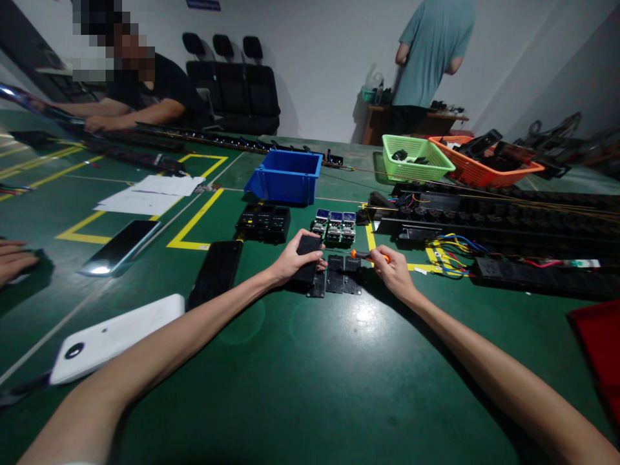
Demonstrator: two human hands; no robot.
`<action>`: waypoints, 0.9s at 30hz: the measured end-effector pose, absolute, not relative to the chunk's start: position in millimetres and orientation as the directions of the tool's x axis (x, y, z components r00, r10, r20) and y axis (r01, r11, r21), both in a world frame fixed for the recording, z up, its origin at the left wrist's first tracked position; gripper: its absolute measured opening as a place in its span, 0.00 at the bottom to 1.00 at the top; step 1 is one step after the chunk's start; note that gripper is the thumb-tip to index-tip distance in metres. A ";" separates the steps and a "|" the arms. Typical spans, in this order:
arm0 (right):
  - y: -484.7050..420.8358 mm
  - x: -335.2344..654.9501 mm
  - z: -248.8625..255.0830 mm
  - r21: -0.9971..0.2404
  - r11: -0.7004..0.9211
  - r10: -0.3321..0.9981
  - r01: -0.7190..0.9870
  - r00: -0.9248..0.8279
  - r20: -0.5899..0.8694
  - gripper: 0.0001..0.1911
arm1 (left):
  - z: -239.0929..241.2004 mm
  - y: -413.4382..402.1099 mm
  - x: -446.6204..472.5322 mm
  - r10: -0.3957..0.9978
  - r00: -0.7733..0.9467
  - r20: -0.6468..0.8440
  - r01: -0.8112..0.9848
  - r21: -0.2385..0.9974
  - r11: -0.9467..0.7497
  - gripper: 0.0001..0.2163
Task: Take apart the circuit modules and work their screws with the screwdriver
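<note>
Head view, green counter (310, 361). Found left hand (293, 259) clenched over a black casing (308, 253), grip closed on it from above, holding it at the left end of a row of three black base plates (336, 279). Found right hand (394, 271) wrapped round an orange-handled screwdriver (369, 256), grip shut on the handle, tip pointing left over the far edge of the right-hand plate. Cannot tell whether tip touches anything.

Relative position: casing inside the left grip, near the screwdriver tip but apart from it, with the middle plate between them.

Progress, as a judgement only: looks like an early stage. One casing in hand, apparently not yet fastened; three plates lying flat and bare; three circuit boards with blue displays (334, 226) just beyond the plates, uncased. Noted a cluster of black units (264, 221) left of the boards, possibly complete; not confirmable at this size.

Also recorded: blue bin (285, 175) behind the units, dark phone (216, 271) beside the left forearm, power strips (508, 216) with loose wiring to the right, and a co-worker's hand (14, 258) at the left edge.
</note>
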State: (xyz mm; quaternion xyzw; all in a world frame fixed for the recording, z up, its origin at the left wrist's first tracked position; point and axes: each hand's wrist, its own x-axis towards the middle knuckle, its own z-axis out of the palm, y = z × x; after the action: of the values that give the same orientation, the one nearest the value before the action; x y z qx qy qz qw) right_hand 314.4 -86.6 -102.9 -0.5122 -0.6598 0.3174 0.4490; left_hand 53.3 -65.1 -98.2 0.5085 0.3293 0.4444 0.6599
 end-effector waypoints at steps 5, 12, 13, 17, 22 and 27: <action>-84.2 315.5 -105.5 -0.890 0.214 0.977 0.403 -0.076 0.200 0.25 | -98.8 -64.9 53.5 0.921 0.388 0.020 -0.257 0.962 0.087 0.23; -88.3 313.4 -100.2 -0.802 0.456 0.886 0.385 -0.112 0.450 0.14 | -99.9 -62.7 53.1 0.922 0.386 0.025 -0.276 0.957 0.090 0.24; -88.7 313.6 -100.0 -0.787 0.470 0.878 0.399 -0.113 0.466 0.13 | -99.9 -62.7 53.1 0.923 0.384 0.021 -0.271 0.958 0.091 0.24; -90.1 314.8 -100.0 -0.765 0.466 0.876 0.446 -0.111 0.469 0.10 | -99.8 -63.5 53.5 0.924 0.383 0.010 -0.251 0.963 0.094 0.24; -92.9 313.6 -98.8 -0.755 0.442 0.886 0.485 -0.105 0.451 0.11 | -100.2 -64.8 54.0 0.922 0.387 0.026 -0.273 0.958 0.087 0.25; -90.4 309.3 -93.3 -0.812 0.362 0.926 0.458 -0.080 0.369 0.18 | -99.7 -65.1 54.2 0.922 0.385 0.025 -0.276 0.957 0.089 0.25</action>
State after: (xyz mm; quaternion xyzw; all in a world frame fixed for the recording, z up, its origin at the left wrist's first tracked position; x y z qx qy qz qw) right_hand 309.3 -90.4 -93.3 -0.5028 -0.6884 0.2568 0.4554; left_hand 54.2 -65.1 -99.7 0.5018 0.3221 0.4511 0.6640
